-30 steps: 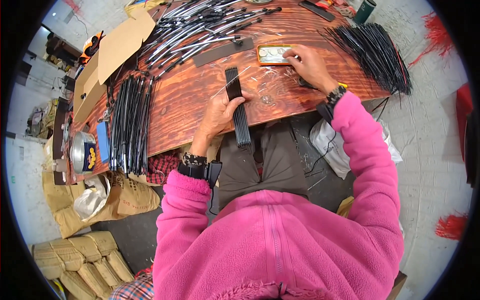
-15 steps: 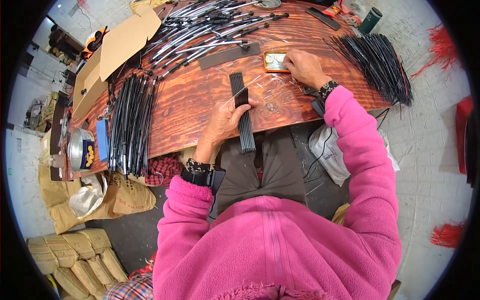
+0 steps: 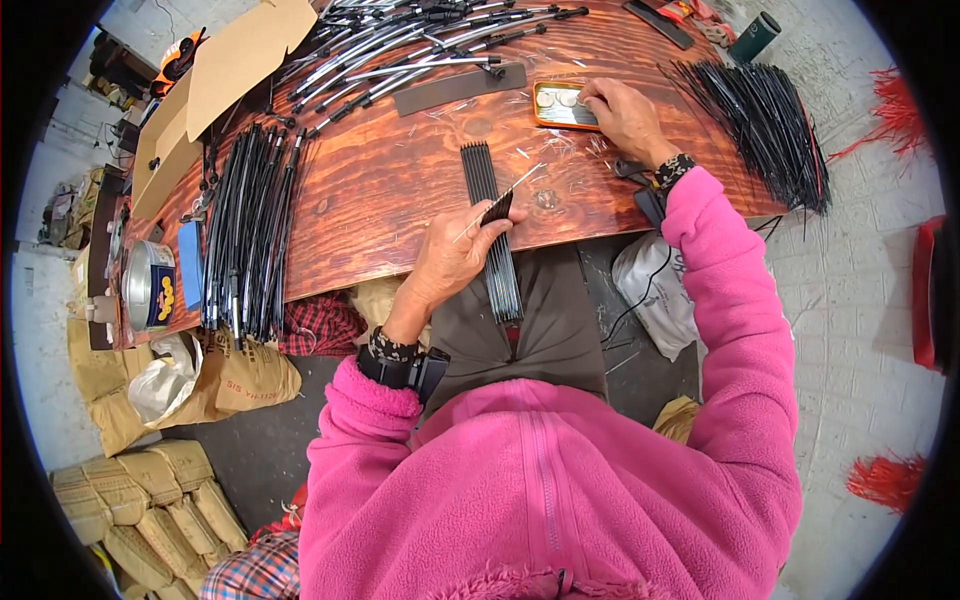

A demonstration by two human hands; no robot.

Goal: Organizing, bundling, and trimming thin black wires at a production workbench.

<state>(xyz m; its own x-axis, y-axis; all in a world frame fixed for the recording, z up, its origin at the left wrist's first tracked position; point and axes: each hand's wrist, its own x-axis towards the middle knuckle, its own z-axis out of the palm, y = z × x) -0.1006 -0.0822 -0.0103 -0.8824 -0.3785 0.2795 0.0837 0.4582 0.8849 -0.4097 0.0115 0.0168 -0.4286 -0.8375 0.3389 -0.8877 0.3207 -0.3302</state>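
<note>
My left hand (image 3: pixel 455 250) is closed at the table's front edge around a flat row of thin dark rods (image 3: pixel 482 175). The row runs from the tabletop down over my lap. A thin pale strip (image 3: pixel 525 180) slants across it at my fingers, beside a short dark ribbed part whose kind I cannot make out. My right hand (image 3: pixel 625 118) is at a small orange-rimmed tin (image 3: pixel 567 124), fingertips bent together over its right end. Pale round pieces (image 3: pixel 557 98) lie in the tin. Whatever those fingertips hold, if anything, is hidden.
Silver-and-black rods (image 3: pixel 400 60) are heaped at the back, near a flat dark bar (image 3: pixel 460 89). More black rods (image 3: pixel 250 230) lie left, by an open cardboard box (image 3: pixel 225 70) and a round tin (image 3: pixel 145 285). Black strands (image 3: pixel 765 130) spread at the right, below a green cup (image 3: pixel 755 38).
My left hand has shifted slightly lower, and the pale strip now slants more steeply. My right hand has moved a little up and right, staying at the small tin, which shows slightly higher.
</note>
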